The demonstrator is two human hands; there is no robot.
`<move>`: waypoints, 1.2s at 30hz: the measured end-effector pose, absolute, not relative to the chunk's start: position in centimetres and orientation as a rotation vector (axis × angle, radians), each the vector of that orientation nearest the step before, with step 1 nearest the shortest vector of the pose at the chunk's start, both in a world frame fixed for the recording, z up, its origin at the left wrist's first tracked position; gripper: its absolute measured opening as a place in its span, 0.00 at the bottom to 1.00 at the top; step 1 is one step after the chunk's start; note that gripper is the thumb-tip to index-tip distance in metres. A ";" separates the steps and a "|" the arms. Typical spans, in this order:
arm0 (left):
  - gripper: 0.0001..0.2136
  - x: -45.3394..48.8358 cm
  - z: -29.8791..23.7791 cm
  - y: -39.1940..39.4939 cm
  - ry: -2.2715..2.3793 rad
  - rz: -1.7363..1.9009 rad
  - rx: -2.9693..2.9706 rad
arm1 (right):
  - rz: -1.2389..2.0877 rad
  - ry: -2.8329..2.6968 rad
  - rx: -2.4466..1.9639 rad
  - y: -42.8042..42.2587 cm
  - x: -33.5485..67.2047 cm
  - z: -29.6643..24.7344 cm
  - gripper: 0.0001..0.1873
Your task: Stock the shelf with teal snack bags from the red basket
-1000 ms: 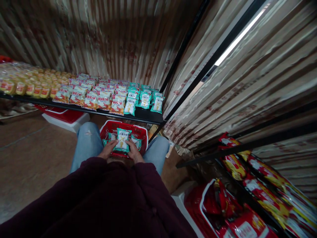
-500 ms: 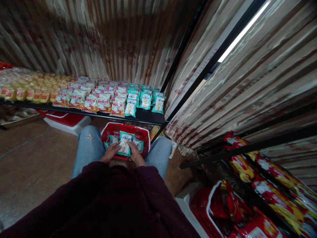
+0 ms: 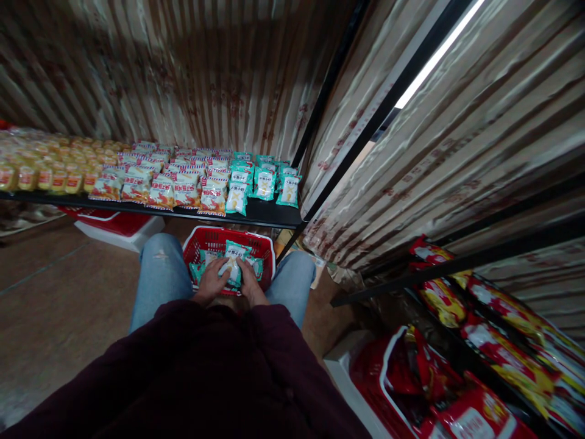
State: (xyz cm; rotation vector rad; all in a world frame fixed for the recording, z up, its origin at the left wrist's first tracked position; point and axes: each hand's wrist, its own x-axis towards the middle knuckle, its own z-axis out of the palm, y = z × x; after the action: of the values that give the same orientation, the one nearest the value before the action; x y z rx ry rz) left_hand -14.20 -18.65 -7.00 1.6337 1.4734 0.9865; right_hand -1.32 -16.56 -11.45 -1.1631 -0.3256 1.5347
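Observation:
Between my knees stands a red plastic basket [image 3: 258, 244] with several teal-and-white snack bags inside. Just above its contents I hold one teal-and-white snack bag [image 3: 236, 251], its printed face towards me. My left hand [image 3: 212, 278] is closed on the bag's left side, fingers lying across its front. On the right side, my right hand [image 3: 249, 283] grips the same bag, with the thumb at its edge. Both hands hide the bag's lower part and some of the bags beneath.
Ahead, a black shelf [image 3: 269, 214] bears teal bags [image 3: 237, 198], red-and-white snack bags [image 3: 213, 196] and yellow packaged items [image 3: 46, 177]. At right are a red basket with a white handle [image 3: 388, 372] and red-yellow packs [image 3: 493, 350]. A white box [image 3: 123, 233] sits under the shelf.
The left hand has shifted right and up, farther across the front of the bag. The bag has tilted slightly and moved a little right. The view has turned slightly.

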 end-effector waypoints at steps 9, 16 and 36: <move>0.26 -12.6 -6.2 -17.6 1.438 1.051 1.113 | 1.501 -0.337 -1.200 -16.5 -1.1 -10.2 0.18; 0.26 -12.9 -6.3 -17.8 1.288 1.064 0.825 | 1.549 -0.409 -1.133 -16.6 -1.1 -9.2 0.15; 0.16 -15.9 -6.9 -18.0 1.036 1.071 0.090 | 1.518 -0.603 -1.171 -16.9 -1.3 -9.5 0.14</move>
State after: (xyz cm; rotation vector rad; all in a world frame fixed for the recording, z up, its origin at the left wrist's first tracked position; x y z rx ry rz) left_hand -15.91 -18.04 -6.94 0.0896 1.0358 1.0709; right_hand -1.32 -16.91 -9.48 -1.1712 -0.6026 1.5184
